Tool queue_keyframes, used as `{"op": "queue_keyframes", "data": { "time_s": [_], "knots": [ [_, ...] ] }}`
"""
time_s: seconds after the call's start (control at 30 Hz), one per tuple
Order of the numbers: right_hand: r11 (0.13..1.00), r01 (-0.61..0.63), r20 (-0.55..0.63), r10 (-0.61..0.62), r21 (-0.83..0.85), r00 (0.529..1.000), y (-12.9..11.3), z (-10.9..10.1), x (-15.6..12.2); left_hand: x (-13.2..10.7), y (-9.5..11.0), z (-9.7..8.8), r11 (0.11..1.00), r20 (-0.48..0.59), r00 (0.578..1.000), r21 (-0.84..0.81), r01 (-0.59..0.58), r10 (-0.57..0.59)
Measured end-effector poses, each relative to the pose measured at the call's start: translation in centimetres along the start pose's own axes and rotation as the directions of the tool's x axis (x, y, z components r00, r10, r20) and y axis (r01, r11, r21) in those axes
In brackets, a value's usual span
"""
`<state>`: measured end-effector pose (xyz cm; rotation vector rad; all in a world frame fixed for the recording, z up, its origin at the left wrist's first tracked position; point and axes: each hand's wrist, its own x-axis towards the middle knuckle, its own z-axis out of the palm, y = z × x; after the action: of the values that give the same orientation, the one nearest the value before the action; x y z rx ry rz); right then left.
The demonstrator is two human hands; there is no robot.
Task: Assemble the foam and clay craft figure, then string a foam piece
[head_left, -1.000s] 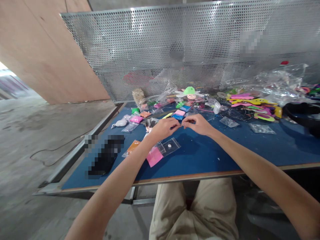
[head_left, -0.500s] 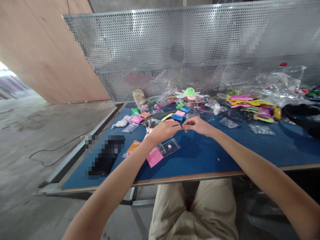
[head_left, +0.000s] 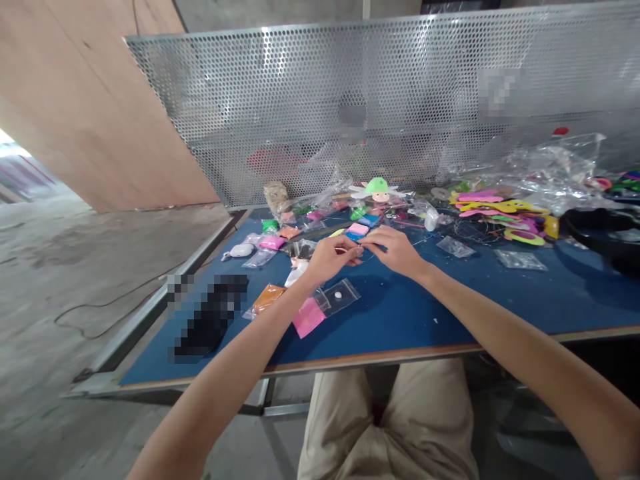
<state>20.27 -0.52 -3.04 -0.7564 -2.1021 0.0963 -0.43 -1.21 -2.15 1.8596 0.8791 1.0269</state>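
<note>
Above the middle of the blue table [head_left: 395,320], my left hand [head_left: 334,259] and my right hand [head_left: 393,249] meet fingertip to fingertip. Both are closed in a pinch. Whatever lies between the fingers is too small to name. Just behind them are a pink and blue packet [head_left: 357,231] and a doll-like figure with a green cap [head_left: 377,188]. Under my left forearm lie a pink sheet [head_left: 309,318] and an orange packet [head_left: 268,298]. A clear zip bag with a white round piece [head_left: 342,295] rests in front of my left hand.
A perforated metal panel [head_left: 310,100] stands along the table's back. Colourful foam pieces [head_left: 500,210] and clear plastic wrap [head_left: 550,163] pile up at right, beside a black strap [head_left: 595,230]. At left lie a dark blurred object [head_left: 215,313], a white earbud case [head_left: 242,251] and small coloured packets [head_left: 273,242].
My left hand has turned so its curled fingers show, and my right hand has risen slightly. The hands remain close together. Things on the table have stayed in place.
</note>
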Motion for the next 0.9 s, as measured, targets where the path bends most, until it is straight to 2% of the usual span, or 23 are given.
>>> {"op": "queue_keyframes", "data": {
  "time_s": [0.13, 0.23, 0.4, 0.63, 0.77, 0.83, 0.9],
  "knots": [
    [0.999, -0.014, -0.054, 0.011, -0.051, 0.998, 0.1, 0.2, -0.1, 0.0, 0.1, 0.1, 0.992, 0.029, 0.997, -0.099, 0.075, -0.072],
    [0.997, 0.010, -0.054, -0.015, -0.078, 0.998, 0.2, 0.2, -0.1, 0.0, 0.2, 0.1, 0.987, 0.040, 0.996, -0.131, 0.090, -0.086],
    [0.988, 0.092, -0.028, -0.097, -0.124, 0.995, 0.2, 0.3, 0.0, 0.0, -0.2, 0.1, 0.991, 0.031, 0.998, -0.116, 0.061, -0.058],
    [0.959, 0.111, 0.040, -0.104, -0.261, 0.994, -0.1, 0.2, 0.1, -0.1, -0.3, 0.3, 0.999, 0.033, 0.999, -0.053, -0.001, 0.003],
    [0.954, 0.079, 0.048, -0.068, -0.289, 0.996, -0.4, 0.0, 0.1, -0.2, -0.5, 0.1, 0.998, 0.038, 0.998, 0.038, -0.055, 0.054],
    [0.953, 0.046, 0.050, -0.032, -0.301, 0.998, -0.6, 0.0, 0.2, -0.1, -0.7, -0.1, 0.980, 0.048, 0.992, 0.158, -0.120, 0.114],
    [0.951, 0.010, 0.046, 0.004, -0.308, 0.999, -0.6, 0.0, 0.2, 0.0, -0.8, -0.5, 0.911, 0.062, 0.974, 0.346, -0.225, 0.217]
  ]
}}
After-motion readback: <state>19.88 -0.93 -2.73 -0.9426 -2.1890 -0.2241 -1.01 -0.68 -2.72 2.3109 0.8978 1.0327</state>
